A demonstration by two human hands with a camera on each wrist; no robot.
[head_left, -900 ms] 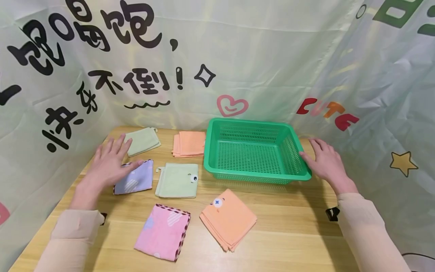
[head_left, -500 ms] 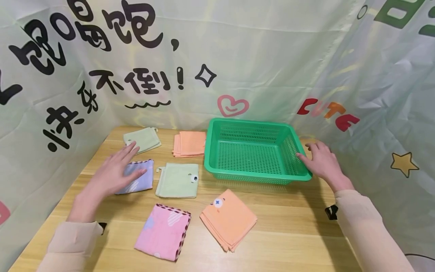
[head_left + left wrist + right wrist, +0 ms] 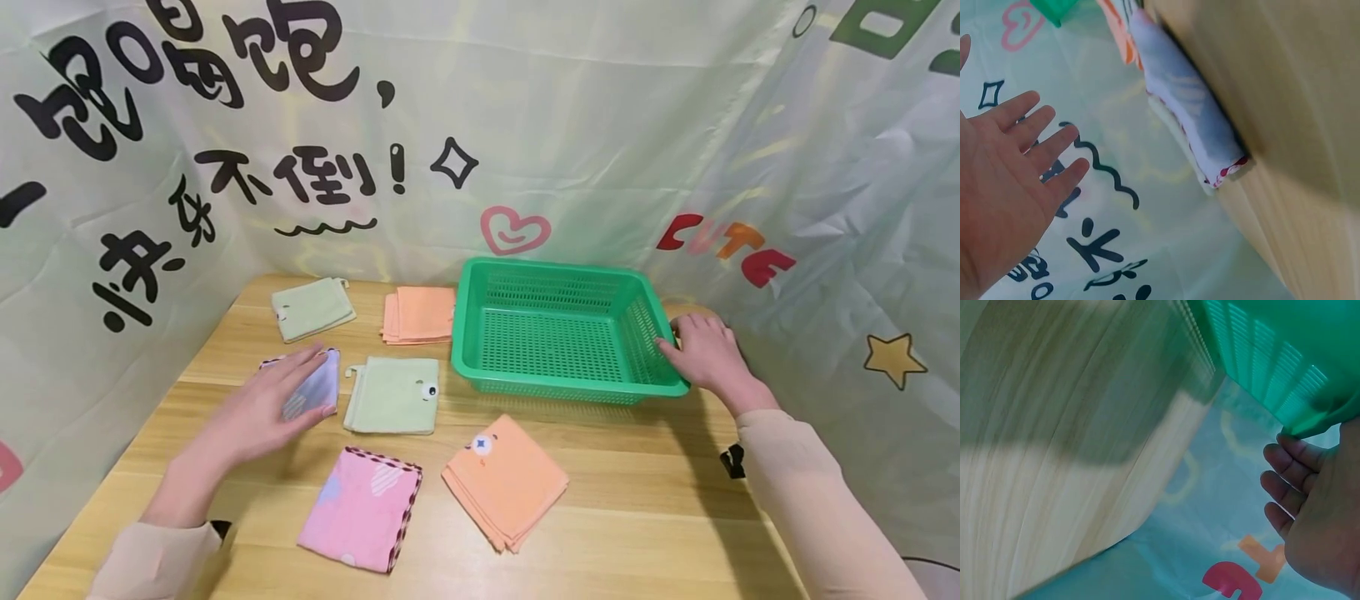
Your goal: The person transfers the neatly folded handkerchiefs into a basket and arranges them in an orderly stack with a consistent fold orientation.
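My left hand [image 3: 258, 412] hovers with extended fingers over the purple-blue folded towel [image 3: 318, 387], partly hiding it; the left wrist view shows the bare palm [image 3: 1004, 187] apart from that towel [image 3: 1188, 106]. On the right, my right hand [image 3: 708, 354] holds the right rim of the green plastic basket [image 3: 468, 367], thumb over the rim and fingers outside. The right wrist view shows a forefinger against the basket's rim [image 3: 1310, 428], the other fingers loosely bent below; the thumb is hidden there. No towels lie inside the basket.
Around the purple-blue towel lie a pale green towel [image 3: 393, 396], another green towel [image 3: 311, 308], a pink towel [image 3: 360, 508], an orange towel [image 3: 506, 483] and a second orange towel [image 3: 420, 315] against the basket. A printed curtain [image 3: 600, 125] encloses the wooden table [image 3: 615, 517].
My left hand has drawn back toward me and lowered over the purple-blue towel, uncovering the back green towel. The right hand has shifted slightly left onto the basket's rim, its fingers bending more.
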